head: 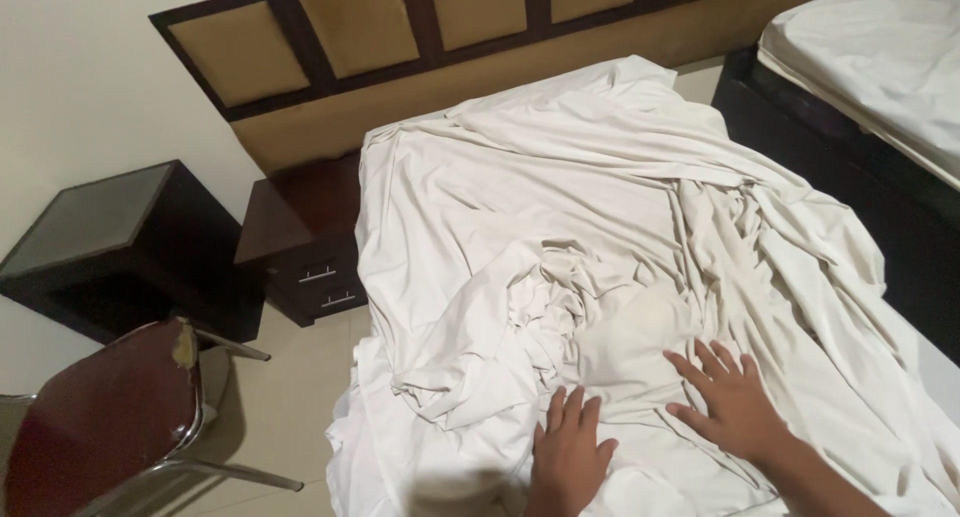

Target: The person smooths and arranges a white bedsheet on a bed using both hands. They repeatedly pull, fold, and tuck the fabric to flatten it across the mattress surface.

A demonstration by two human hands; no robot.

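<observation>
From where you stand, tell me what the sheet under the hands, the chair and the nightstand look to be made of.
Sheet: soft white woven fabric, probably cotton or a blend; it crumples into matte folds under the left hand and right hand.
Chair: shiny metal tube frame, dark red vinyl-like seat torn at one corner, pale padding showing.
Nightstand: dark brown wood or veneer, slight sheen, metal drawer pulls.

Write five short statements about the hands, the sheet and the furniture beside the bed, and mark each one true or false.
1. Both hands lie flat on the white sheet. True: left hand, right hand.
2. The sheet is smooth and tucked in. False: it is crumpled and bunched.
3. A dark nightstand stands beside the bed. True.
4. The right hand grips a pillow. False: its fingers are spread open on the sheet.
5. The chair has a blue seat. False: it is dark red, on a metal frame.
</observation>
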